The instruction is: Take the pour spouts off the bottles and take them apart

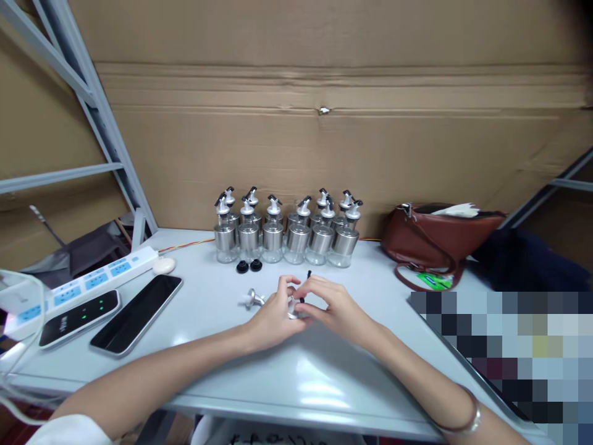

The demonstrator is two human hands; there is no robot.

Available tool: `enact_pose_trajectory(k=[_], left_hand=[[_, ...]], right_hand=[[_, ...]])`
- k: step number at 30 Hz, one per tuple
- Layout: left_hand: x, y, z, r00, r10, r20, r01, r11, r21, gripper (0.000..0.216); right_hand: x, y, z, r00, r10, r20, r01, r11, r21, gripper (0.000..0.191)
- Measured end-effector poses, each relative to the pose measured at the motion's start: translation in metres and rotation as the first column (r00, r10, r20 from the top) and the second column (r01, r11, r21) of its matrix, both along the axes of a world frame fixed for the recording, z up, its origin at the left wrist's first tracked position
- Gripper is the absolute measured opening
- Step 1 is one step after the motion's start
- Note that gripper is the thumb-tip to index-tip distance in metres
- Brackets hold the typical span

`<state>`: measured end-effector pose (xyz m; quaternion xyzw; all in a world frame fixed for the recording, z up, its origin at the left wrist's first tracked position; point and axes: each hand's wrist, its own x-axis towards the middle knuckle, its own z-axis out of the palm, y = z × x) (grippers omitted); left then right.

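Here, as I view it remotely through the head camera, a cluster of steel-banded glass bottles (273, 235) stands upright on the pale counter (380, 284), most of them topped with dark-levered pourers. In front of the bottles, the two hands meet. The left hand (278, 309) is curled about a small clear part (293, 309), gripping it between thumb and fingers. The right hand (336, 303) bends its fingers over a slim black piece (309, 274) — whether it pinches this piece I cannot tell, as the fingers partly cover it. Nearer the bottles lie two black caps (242, 267), just before their left end; farther forward, beside my left hand, rests a loose metallic spout (251, 298). Well left of the bottles: a power strip (97, 281) and a phone (136, 315). To their right — a brown handbag (430, 238).
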<state>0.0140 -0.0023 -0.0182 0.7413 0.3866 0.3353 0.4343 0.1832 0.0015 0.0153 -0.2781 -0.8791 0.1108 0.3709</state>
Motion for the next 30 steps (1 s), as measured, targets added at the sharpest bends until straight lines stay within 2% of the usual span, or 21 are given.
enact_pose_trajectory(k=[3,5,7,9,11,13,15,17,20,21,24,26,27,28,30], left_hand=[[-0.013,0.004,0.015,0.996,-0.012,-0.088,0.023,0.991,0.129,0.055],[-0.025,0.012,0.03,0.995,0.009,-0.101,0.016,0.968,0.249,0.034],[-0.04,0.024,0.043,0.95,0.221,-0.219,-0.106,0.89,0.443,0.022],[-0.055,0.039,0.05,0.826,0.448,-0.343,-0.221,0.816,0.534,0.017],[-0.069,0.052,0.05,0.707,0.532,-0.465,-0.24,0.8,0.55,0.02],[-0.081,0.061,0.044,0.61,0.524,-0.594,-0.195,0.826,0.529,0.024],[-0.088,0.066,0.037,0.551,0.492,-0.675,-0.152,0.854,0.498,0.023],[-0.093,0.068,0.034,0.534,0.473,-0.701,-0.135,0.866,0.481,0.018],[-0.092,0.067,0.037,0.541,0.484,-0.688,-0.145,0.859,0.491,0.016],[-0.09,0.065,0.039,0.566,0.504,-0.652,-0.158,0.843,0.515,0.017],[-0.077,0.053,0.045,0.748,0.553,-0.367,-0.217,0.727,0.651,0.021],[-0.067,0.04,0.044,0.866,0.48,-0.143,-0.239,0.647,0.724,0.021],[-0.061,0.033,0.043,0.905,0.419,-0.072,-0.233,0.631,0.74,0.022],[-0.057,0.026,0.041,0.934,0.357,-0.028,-0.221,0.635,0.74,0.023],[-0.049,0.013,0.036,0.968,0.251,0.023,-0.194,0.681,0.706,0.027]], right_hand=[[0.001,0.0,0.001,0.998,-0.016,-0.053,0.018,0.999,0.039,0.007],[0.003,0.001,0.003,0.991,-0.081,-0.107,0.09,0.993,0.082,0.005],[0.005,0.002,0.005,0.975,-0.154,-0.161,0.174,0.978,0.119,0.006],[0.006,0.002,0.006,0.967,-0.183,-0.179,0.21,0.966,0.151,0.016],[0.005,0.001,0.008,0.97,-0.178,-0.167,0.207,0.963,0.173,0.019],[0.004,0.0,0.008,0.971,-0.181,-0.159,0.208,0.962,0.178,0.014],[0.003,-0.002,0.008,0.966,-0.206,-0.159,0.232,0.958,0.166,0.008],[0.003,-0.002,0.006,0.958,-0.234,-0.163,0.258,0.955,0.147,0.003],[0.003,-0.002,0.003,0.948,-0.252,-0.194,0.277,0.954,0.113,0.007],[0.003,-0.001,0.001,0.944,-0.253,-0.21,0.278,0.955,0.1,0.01],[0.003,-0.001,-0.001,0.93,-0.26,-0.26,0.286,0.956,0.067,0.007],[0.003,-0.001,-0.001,0.927,-0.263,-0.266,0.292,0.954,0.074,0.01],[0.003,-0.001,0.0,0.928,-0.264,-0.264,0.296,0.951,0.091,0.013],[0.003,-0.002,0.0,0.93,-0.261,-0.259,0.298,0.947,0.118,0.015],[0.003,-0.003,0.002,0.94,-0.24,-0.244,0.29,0.937,0.196,0.016]])
